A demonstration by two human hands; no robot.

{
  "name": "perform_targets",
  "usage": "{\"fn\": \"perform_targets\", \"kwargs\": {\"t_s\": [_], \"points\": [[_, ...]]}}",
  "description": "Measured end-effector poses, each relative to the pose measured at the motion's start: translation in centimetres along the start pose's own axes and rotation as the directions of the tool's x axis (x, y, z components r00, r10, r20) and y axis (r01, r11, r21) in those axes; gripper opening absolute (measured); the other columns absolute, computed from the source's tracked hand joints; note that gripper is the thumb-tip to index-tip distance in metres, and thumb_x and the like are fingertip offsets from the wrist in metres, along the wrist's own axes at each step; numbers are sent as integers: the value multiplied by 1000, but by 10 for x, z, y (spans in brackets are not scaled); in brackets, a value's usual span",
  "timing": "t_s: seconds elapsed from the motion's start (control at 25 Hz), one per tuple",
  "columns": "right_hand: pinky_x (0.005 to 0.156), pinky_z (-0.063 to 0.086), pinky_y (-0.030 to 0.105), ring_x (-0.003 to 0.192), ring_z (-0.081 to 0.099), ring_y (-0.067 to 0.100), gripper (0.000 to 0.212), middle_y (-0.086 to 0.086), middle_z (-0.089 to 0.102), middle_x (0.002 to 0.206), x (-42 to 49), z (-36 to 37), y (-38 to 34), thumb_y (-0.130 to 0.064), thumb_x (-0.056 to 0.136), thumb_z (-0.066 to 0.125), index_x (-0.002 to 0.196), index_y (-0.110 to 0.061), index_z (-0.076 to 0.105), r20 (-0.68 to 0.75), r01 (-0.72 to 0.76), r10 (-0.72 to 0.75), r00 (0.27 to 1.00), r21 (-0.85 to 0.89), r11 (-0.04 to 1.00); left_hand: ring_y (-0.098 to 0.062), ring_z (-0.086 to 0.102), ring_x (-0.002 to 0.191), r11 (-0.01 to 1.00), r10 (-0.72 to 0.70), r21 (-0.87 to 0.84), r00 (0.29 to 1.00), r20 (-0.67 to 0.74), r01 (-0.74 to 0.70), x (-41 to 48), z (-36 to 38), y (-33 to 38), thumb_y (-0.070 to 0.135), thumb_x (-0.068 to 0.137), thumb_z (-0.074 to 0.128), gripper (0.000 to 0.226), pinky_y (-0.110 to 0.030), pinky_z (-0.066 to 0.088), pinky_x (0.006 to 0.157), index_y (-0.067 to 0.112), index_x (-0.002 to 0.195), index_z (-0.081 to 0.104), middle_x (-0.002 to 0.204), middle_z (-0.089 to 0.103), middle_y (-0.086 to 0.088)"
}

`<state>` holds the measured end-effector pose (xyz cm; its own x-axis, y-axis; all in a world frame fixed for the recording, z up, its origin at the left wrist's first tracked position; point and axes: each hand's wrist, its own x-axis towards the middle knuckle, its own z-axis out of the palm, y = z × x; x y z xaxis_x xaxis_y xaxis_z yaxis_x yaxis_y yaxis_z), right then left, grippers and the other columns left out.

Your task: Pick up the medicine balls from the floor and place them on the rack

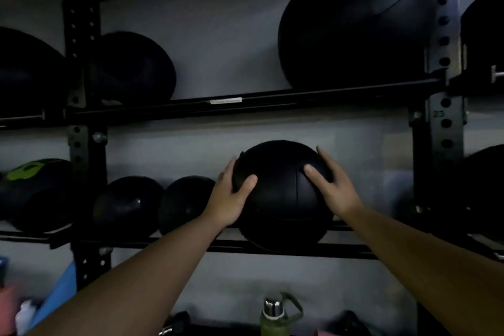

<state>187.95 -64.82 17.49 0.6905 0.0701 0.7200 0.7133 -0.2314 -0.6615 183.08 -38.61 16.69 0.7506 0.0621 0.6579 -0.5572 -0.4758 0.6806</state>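
A black medicine ball (282,199) rests on the lower rails of the black metal rack (272,249), near the middle of the shelf. My left hand (231,196) is pressed against its left side and my right hand (331,185) against its right side, so both hands hold it. Two smaller black balls (128,206) (186,203) lie on the same shelf just to its left. The scene is dim.
The upper shelf rail (245,105) carries a large black ball (354,27) at the right and others (131,68) at the left. A green-marked ball (30,188) lies far left. Below stand a green bottle (274,316) and blue and pink items (54,300).
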Motion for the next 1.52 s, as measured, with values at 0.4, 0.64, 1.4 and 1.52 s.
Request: {"fn": "perform_targets", "kwargs": {"t_s": [0.4, 0.64, 1.4, 1.52], "points": [[113, 34, 37, 144, 40, 27, 87, 2, 43, 159, 60, 74, 87, -89, 79, 51, 155, -46, 41, 25, 193, -207, 978, -486, 852, -24, 51, 141, 949, 294, 110, 955, 46, -297, 107, 38, -107, 62, 84, 60, 85, -34, 36, 122, 10, 151, 56, 148, 56, -13], [117, 33, 46, 148, 32, 26, 91, -1, 35, 164, 37, 82, 73, -85, 79, 54, 158, -44, 35, 49, 209, -218, 975, -548, 810, -20, 50, 142, 937, 334, 95, 942, 33, -336, 84, 26, -113, 60, 85, 64, 84, -29, 36, 121, 11, 153, 53, 151, 53, -7], [99, 44, 43, 130, 51, 32, 66, 3, 54, 144, -274, -225, -19, -72, 91, 53, 147, -37, 47, 58, -157, 416, 907, -872, 464, -13, 62, 115, 853, -114, 500, 882, 457, -149, -209, 118, 77, 65, 85, 74, 52, -35, 51, 97, 36, 128, 67, 126, 67, 14], [95, 45, 44, 128, 52, 31, 66, 5, 56, 144, -328, -293, -41, -71, 92, 53, 148, -36, 46, 6, -198, 465, 885, -900, 389, -18, 63, 119, 822, -122, 529, 842, 525, -211, -239, 158, 122, 64, 86, 73, 52, -37, 52, 97, 34, 128, 67, 128, 68, 11]]}}
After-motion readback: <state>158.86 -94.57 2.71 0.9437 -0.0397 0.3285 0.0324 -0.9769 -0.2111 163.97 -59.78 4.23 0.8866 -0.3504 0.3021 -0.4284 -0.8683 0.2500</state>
